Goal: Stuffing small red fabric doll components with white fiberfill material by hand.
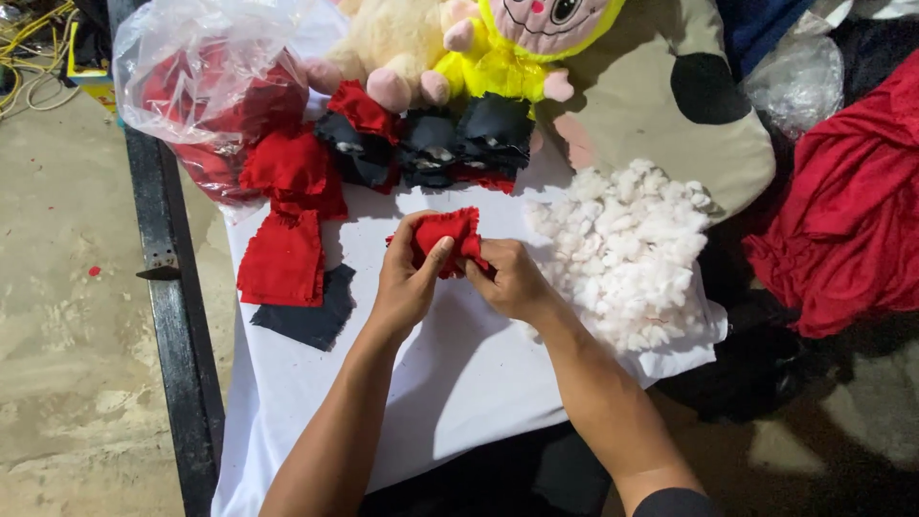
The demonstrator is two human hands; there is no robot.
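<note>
A: Item and position?
B: Red fabric pouch [447,235], on white cloth [459,373], long axis left-right, beside stuffing pile [627,249].
A: Hands?
B: Left hand [407,282] and right hand [512,280] both pinch it, fingers closed narrow.

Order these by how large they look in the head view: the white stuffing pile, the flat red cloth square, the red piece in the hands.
1. white stuffing pile
2. flat red cloth square
3. red piece, partly hidden by both hands

Just the one head cam here, looking steeply down at the white cloth [459,383] from close up, hands [407,282] sitting mid-frame; it's probably tilting slightly forward, catching floor [67,335] on the left.
</note>
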